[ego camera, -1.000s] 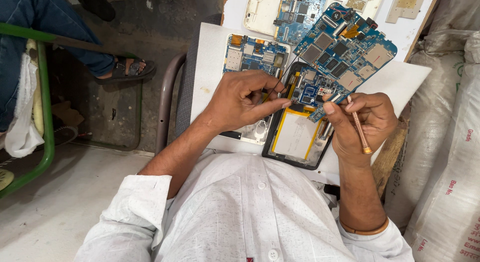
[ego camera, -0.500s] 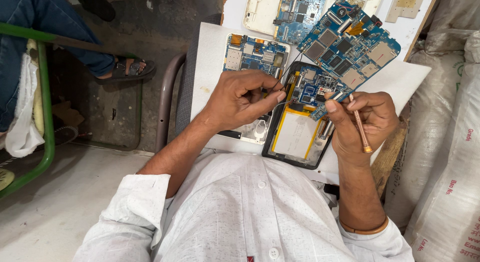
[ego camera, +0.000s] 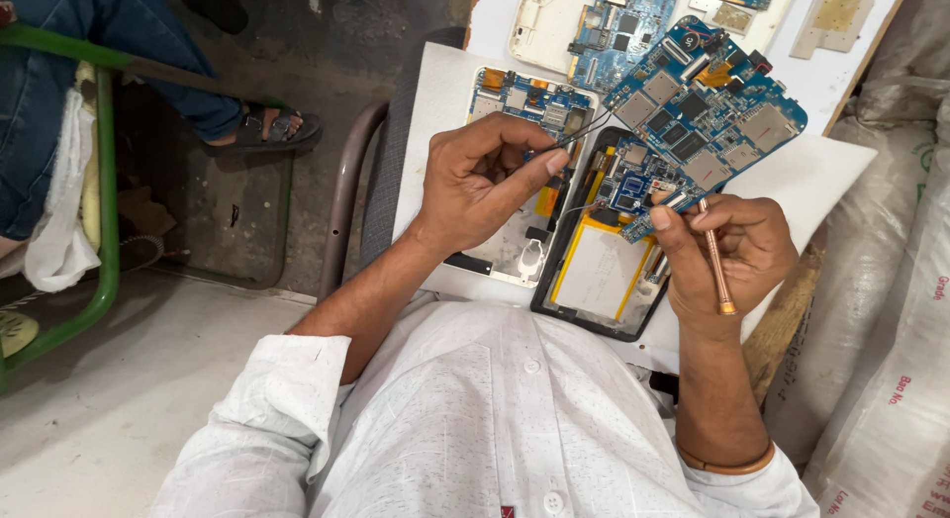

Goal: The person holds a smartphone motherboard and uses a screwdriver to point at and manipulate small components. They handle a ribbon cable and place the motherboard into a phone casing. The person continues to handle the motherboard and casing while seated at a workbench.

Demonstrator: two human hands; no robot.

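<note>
Blue printed circuit board (ego camera: 693,117), large and studded with silver chip shields, is held tilted above an opened black-framed tablet body (ego camera: 599,251) whose flat silver battery with yellow edging (ego camera: 599,271) is exposed. The board's near edge is pinched by the thumb and fingers of the right hand (ego camera: 732,256), and a thin copper-coloured screwdriver (ego camera: 714,256) is gripped in the same closed fist, its shaft running down across the palm. The left hand (ego camera: 480,187) is closed narrowly around a pair of slim dark tweezers (ego camera: 584,134), the tips of which are aimed right, toward the board's left corner; whether they touch it cannot be told. A second small blue circuit board (ego camera: 529,97) is seen just beyond the left hand, on a white sheet (ego camera: 435,102) spread over the work surface. Farther off, another opened white-cased device (ego camera: 584,23) is laid. White woven sacks (ego camera: 891,379) are stacked at the right, and at the far left a sandalled foot of another person (ego camera: 267,132) is set on the grey floor beside a green metal frame (ego camera: 104,182)
</note>
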